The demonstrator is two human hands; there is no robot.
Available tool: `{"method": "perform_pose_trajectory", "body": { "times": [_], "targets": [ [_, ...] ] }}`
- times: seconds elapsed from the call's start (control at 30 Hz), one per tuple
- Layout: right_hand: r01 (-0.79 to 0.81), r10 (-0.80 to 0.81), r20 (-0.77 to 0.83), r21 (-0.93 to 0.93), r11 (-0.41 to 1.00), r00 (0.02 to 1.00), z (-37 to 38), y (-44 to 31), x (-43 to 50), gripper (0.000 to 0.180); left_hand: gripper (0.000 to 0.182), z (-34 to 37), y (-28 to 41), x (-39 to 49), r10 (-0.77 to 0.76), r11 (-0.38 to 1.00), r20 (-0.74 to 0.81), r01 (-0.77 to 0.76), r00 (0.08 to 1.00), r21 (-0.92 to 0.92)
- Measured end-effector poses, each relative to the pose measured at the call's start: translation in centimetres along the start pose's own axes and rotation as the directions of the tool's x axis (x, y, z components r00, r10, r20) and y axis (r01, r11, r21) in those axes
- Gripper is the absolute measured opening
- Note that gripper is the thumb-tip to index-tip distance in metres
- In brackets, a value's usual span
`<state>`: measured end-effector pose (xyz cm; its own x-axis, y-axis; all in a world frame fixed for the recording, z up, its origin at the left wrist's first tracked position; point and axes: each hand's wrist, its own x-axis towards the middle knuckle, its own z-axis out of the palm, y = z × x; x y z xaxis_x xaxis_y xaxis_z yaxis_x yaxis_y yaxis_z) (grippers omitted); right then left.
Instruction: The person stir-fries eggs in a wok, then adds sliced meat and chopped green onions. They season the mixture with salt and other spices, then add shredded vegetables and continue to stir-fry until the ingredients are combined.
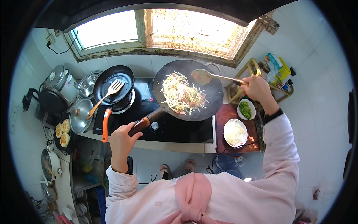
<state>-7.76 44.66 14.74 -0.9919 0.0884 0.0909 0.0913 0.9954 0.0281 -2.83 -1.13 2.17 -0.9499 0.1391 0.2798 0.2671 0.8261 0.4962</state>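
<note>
My left hand [123, 141] grips the dark wooden handle [139, 126] of a wok [193, 113] on the right side of the stove. Shredded pale vegetables, perhaps bean sprouts, with pink sausage slices [181, 93] lie heaped in the wok's left half, and light steam rises. In my right hand [257, 86] is the handle of a metal cooking ladle [202, 77]. Its bowl hangs over the wok's upper right part, with some pinkish slices seen at it. Whether the ladle touches the wok is hard to tell.
A black frying pan [105, 93] with a slotted wooden turner [114, 86] across it sits on the left burner, its orange handle [105, 126] jutting past the stove's front. Bowls of chopped greens [245, 109] and pale shreds [235, 133] stand on the brown board [223, 112] at right.
</note>
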Motion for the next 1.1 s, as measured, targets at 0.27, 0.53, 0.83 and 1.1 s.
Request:
{"method": "perform_pose_trajectory", "body": {
  "times": [0.27, 0.53, 0.83, 1.1],
  "targets": [
    [0.215, -0.240, 0.114, 0.197, 0.957, 0.964, 3.4, -2.9, 10.0, 0.025, 0.045, 0.1, -0.2, 0.0, -0.008, 0.999, -0.004, 0.008, 1.000, 0.035],
    [0.669, -0.711, -0.134, -0.259, 0.697, 0.690, -1.0, -4.1, 0.3, 0.022, 0.045, 0.1, -0.2, -0.1, 0.015, 1.000, -0.013, -0.015, 1.000, 0.018],
    [0.451, -0.513, -0.091, -0.366, 0.814, 0.853, -6.1, -1.1, -10.9, 0.030, 0.047, 0.1, -0.1, 0.0, -0.018, 1.000, 0.021, 0.018, 1.000, -0.005],
    [0.288, -0.344, -0.109, -0.350, 0.891, 0.933, 3.5, -5.8, -6.2, 0.026, 0.045, 0.1, -0.3, 0.0, -0.012, 1.000, 0.013, 0.012, 1.000, 0.011]
  ]
}}
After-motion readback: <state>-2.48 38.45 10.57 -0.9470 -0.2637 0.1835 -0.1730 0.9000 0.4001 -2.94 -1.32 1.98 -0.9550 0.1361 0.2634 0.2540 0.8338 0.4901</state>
